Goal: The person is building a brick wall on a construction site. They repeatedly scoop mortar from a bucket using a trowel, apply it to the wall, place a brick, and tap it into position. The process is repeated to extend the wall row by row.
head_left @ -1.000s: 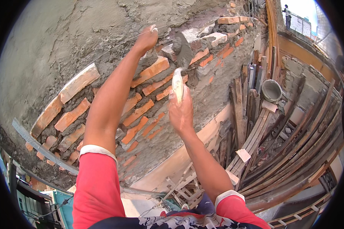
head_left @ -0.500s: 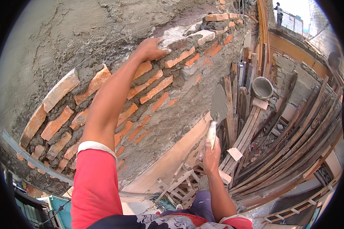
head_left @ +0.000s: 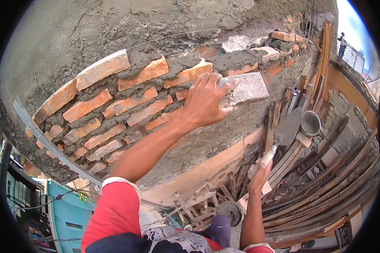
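My left hand (head_left: 202,101) is closed around a whitish-grey, mortar-dusted brick (head_left: 247,89), its thumb and fingers on the brick's left end. That brick is held out in front of a wall of orange bricks (head_left: 143,75) bedded in wet grey mortar (head_left: 177,63). At lower right, my right hand (head_left: 259,177) grips a trowel (head_left: 288,127) by its pale, mortar-smeared handle. The trowel's blade points up and away and looks coated with grey mortar. A thin string line (head_left: 190,32) runs along the upper course.
A grey strip (head_left: 50,145) edges the wall's left end. On the right, long timber boards (head_left: 325,198) lie stacked beside a bucket (head_left: 310,123). Another mortar bucket (head_left: 230,211) stands below, near my legs. A person (head_left: 342,46) stands far off at upper right.
My left hand has come off the top of the wall and now holds the whitish brick out from it. The trowel stays in my right hand; the view has shifted.
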A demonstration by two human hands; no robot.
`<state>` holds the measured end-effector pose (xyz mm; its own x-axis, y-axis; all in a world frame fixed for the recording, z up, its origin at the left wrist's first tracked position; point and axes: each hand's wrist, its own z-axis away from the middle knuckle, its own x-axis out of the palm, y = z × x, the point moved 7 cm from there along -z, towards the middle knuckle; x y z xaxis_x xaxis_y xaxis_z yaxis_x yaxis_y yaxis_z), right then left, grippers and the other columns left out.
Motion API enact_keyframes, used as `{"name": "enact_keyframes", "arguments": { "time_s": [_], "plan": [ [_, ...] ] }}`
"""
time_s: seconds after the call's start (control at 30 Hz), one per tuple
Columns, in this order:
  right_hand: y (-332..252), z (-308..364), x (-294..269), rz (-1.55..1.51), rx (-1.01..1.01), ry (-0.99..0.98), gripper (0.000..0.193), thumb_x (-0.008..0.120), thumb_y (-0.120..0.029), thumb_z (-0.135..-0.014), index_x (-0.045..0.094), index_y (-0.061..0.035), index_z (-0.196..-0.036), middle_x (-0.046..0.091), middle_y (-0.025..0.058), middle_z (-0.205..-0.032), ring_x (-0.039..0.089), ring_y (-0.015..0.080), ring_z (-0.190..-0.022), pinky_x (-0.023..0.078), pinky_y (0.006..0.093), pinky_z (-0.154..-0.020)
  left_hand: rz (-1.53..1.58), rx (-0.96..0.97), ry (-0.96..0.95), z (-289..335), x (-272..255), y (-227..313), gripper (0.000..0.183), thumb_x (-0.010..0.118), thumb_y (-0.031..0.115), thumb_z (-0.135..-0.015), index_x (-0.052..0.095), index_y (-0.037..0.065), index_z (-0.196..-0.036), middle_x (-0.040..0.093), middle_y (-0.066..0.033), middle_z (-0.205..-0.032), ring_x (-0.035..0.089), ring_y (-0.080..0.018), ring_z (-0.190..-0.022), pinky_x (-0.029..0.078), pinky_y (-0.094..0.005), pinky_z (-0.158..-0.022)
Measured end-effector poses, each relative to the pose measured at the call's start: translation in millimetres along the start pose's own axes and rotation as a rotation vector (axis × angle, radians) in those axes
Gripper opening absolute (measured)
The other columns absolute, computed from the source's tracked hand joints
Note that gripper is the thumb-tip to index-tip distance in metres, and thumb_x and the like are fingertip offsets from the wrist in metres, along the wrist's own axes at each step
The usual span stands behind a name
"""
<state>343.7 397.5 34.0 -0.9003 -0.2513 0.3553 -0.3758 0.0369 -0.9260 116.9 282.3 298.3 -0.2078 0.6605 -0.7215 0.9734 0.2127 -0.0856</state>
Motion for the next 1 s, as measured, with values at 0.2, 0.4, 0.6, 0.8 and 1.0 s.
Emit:
{"name": "enact_keyframes", "arguments": {
  "time_s": [0.2,0.4,0.6,0.8,1.0],
  "plan": [
    [-2,-28,70,0.229,-0.072,-0.296,0.032,0.055,-0.031,-0.108,0.055,-0.0013,-0.121,0.056,0.0021,-0.083,0.053,0.0098,-0.058,0.046,0.0272,-0.052,0.356,-0.467,-0.184,155,-21,2,0.075,0.084,0.039,-0.081,0.057,0.020,-0.149,0.059,-0.0199,-0.126,0.057,-0.0363,-0.119,0.046,-0.0462,-0.103],
    [-7,-1,160,0.171,-0.036,-0.369,0.045,0.061,-0.034,-0.105,0.051,-0.0016,-0.135,0.064,0.0115,-0.094,0.065,0.0191,-0.071,0.055,0.0346,-0.065,0.808,-0.904,-0.267,325,11,-9,0.066,0.080,0.020,-0.088,0.056,0.010,-0.148,0.070,-0.0151,-0.125,0.064,-0.0220,-0.114,0.047,-0.0367,-0.102],
    [-14,57,234,0.220,-0.107,-0.360,0.050,0.059,-0.028,-0.104,0.045,0.0020,-0.141,0.063,0.0284,-0.122,0.063,0.0404,-0.112,0.047,0.0488,-0.098,0.779,-1.342,-0.437,499,26,-5,0.061,0.079,0.019,-0.091,0.057,0.001,-0.145,0.071,-0.0115,-0.124,0.066,-0.0168,-0.111,0.050,-0.0309,-0.099],
    [2,123,276,0.016,0.002,-0.425,0.051,0.059,-0.029,-0.106,0.041,0.0013,-0.144,0.061,0.0127,-0.104,0.064,0.0204,-0.088,0.053,0.0357,-0.076,0.738,-1.632,-0.527,622,38,18,0.059,0.081,0.034,-0.086,0.066,0.011,-0.138,0.077,-0.0111,-0.111,0.072,-0.0178,-0.096,0.055,-0.0312,-0.087],
    [-48,177,275,-0.575,0.567,-0.686,0.037,0.052,-0.034,-0.109,0.042,-0.0084,-0.133,0.054,0.0058,-0.097,0.056,0.0118,-0.068,0.050,0.0298,-0.053,0.544,-1.764,-0.757,713,30,40,0.069,0.081,0.051,-0.080,0.068,0.014,-0.136,0.077,-0.0151,-0.113,0.074,-0.0259,-0.102,0.056,-0.0366,-0.091]
  ]
}}
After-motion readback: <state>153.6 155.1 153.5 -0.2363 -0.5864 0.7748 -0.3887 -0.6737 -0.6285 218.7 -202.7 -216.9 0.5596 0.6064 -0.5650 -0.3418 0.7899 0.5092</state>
